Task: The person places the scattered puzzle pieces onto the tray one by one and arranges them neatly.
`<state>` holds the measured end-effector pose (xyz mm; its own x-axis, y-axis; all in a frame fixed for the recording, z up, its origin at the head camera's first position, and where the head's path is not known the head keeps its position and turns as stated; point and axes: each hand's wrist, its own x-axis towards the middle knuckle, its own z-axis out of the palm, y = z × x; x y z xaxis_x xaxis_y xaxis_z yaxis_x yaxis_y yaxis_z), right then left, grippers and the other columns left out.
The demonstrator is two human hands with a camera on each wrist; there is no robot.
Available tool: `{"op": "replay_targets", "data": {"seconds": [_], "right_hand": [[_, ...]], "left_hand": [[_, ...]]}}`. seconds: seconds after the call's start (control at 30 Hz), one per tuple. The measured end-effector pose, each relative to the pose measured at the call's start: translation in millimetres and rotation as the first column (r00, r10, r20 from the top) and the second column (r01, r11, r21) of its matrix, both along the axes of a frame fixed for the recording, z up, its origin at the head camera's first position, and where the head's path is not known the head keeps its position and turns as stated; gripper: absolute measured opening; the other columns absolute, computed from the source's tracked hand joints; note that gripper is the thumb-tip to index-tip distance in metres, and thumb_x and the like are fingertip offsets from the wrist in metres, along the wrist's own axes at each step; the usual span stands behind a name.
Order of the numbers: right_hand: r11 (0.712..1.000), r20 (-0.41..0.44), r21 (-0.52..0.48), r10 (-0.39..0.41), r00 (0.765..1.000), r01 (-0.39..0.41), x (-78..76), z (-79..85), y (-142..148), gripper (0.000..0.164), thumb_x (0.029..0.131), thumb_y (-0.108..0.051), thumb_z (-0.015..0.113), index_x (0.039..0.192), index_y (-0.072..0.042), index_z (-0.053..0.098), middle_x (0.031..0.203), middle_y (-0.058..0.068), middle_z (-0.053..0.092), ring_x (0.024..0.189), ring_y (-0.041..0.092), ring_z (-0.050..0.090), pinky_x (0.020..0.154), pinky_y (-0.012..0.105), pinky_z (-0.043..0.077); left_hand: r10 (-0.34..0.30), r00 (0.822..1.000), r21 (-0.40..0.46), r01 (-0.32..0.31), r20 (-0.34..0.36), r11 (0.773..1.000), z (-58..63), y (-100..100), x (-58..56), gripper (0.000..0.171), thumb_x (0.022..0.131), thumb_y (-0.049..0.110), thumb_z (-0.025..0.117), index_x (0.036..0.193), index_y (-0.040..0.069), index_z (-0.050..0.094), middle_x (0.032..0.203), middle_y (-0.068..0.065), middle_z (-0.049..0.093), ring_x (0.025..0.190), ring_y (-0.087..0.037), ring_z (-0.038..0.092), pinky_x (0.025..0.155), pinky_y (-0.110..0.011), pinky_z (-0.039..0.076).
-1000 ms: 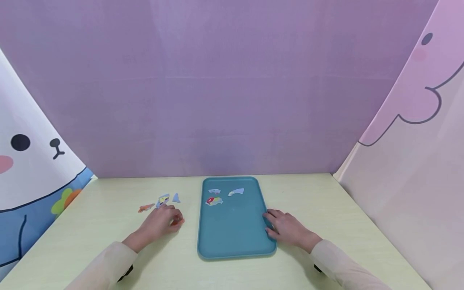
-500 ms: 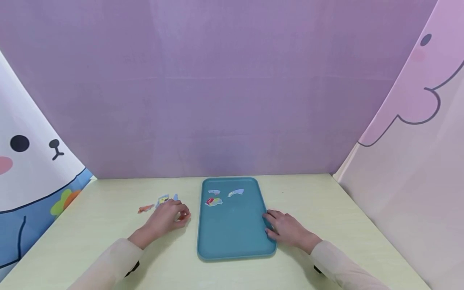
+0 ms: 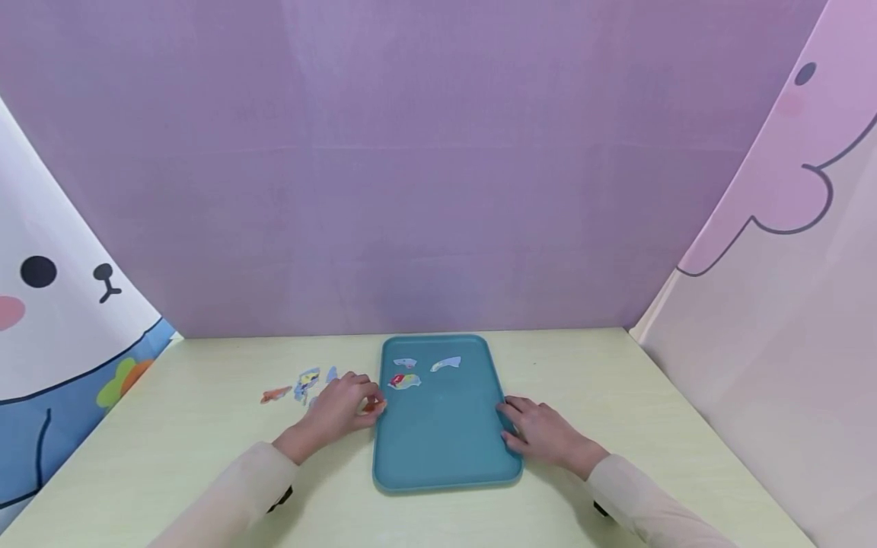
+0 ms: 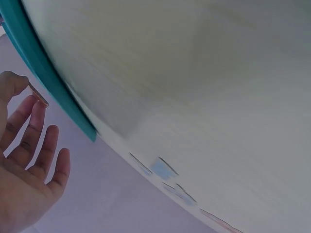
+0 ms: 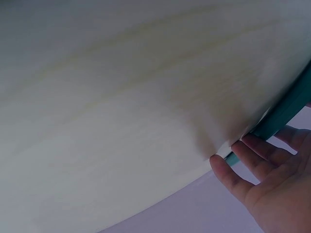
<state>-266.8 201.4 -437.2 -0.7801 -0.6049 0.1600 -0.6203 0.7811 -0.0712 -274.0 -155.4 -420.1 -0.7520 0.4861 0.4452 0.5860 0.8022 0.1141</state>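
Note:
My left hand (image 3: 339, 407) pinches a flat orange puzzle piece (image 3: 373, 406) between thumb and fingertips, at the left rim of the teal tray (image 3: 448, 449). In the left wrist view the thin puzzle piece (image 4: 38, 95) appears edge-on, and the other fingers are spread. My right hand (image 3: 548, 434) rests against the tray's right rim, its fingers relaxed and touching the edge. Inside the tray, toward the far left, lie a red and yellow piece (image 3: 404, 381) and a small pale piece (image 3: 405, 363). A curved pale piece (image 3: 446, 364) lies to their right.
On the table left of the tray lie an orange piece (image 3: 275, 394), blue and yellow pieces (image 3: 307, 380) and a light blue piece (image 3: 332, 374). Another small blue piece is partly hidden by my left hand. A purple cloth (image 3: 411, 190) hangs behind the table.
My left hand has moved right from beside the loose pieces to the tray's left rim, carrying the orange puzzle piece. My right hand and the pieces in the tray have stayed put.

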Motion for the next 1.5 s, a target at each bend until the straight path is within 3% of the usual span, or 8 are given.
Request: {"op": "replay_targets", "data": {"seconds": [0.43, 0.83, 1.1, 1.5], "right_hand": [[1.000, 0.011, 0.000, -0.002, 1.000, 0.002, -0.6, 0.2, 1, 0.047, 0.089, -0.031, 0.054, 0.126, -0.002, 0.051, 0.128, 0.019, 0.051, 0.117, 0.033, 0.050, 0.085, 0.049, 0.046], [1.000, 0.015, -0.003, -0.021, 1.000, 0.021, -0.2, -1.7, 2, 0.048, 0.089, -0.033, 0.054, 0.127, -0.004, 0.050, 0.129, 0.018, 0.051, 0.118, 0.033, 0.050, 0.087, 0.050, 0.045], [1.000, 0.000, -0.008, -0.010, 1.000, 0.010, 0.1, -1.2, 1, 0.047, 0.088, -0.031, 0.055, 0.126, -0.003, 0.051, 0.128, 0.018, 0.051, 0.117, 0.033, 0.051, 0.085, 0.050, 0.046], [1.000, 0.012, 0.003, -0.009, 1.000, 0.009, 0.3, 0.4, 1, 0.047, 0.089, -0.031, 0.054, 0.126, -0.003, 0.051, 0.128, 0.018, 0.051, 0.118, 0.032, 0.049, 0.085, 0.049, 0.046]], "left_hand": [[-0.019, 1.000, -0.032, 0.019, 0.004, 0.999, 0.7, 37, -7.6, 0.007, 0.076, 0.025, 0.070, 0.074, 0.020, 0.065, 0.066, 0.008, 0.054, 0.064, -0.009, 0.041, 0.054, -0.022, 0.031], [-0.015, 0.999, -0.044, 0.016, 0.035, 0.999, 1.5, 63, -25.3, 0.010, 0.079, 0.027, 0.068, 0.074, 0.019, 0.066, 0.067, 0.007, 0.054, 0.064, -0.008, 0.043, 0.056, -0.022, 0.035], [-0.028, 0.998, -0.064, 0.032, 0.054, 0.997, 3.7, 76, -35.3, 0.011, 0.081, 0.025, 0.065, 0.074, 0.017, 0.065, 0.066, 0.006, 0.053, 0.064, -0.008, 0.044, 0.065, -0.026, 0.040], [0.005, 0.997, -0.070, 0.001, 0.082, 0.998, 8.0, 94, -50.0, 0.009, 0.083, 0.026, 0.064, 0.079, 0.019, 0.066, 0.073, 0.004, 0.057, 0.068, -0.010, 0.046, 0.062, -0.026, 0.040]]}}
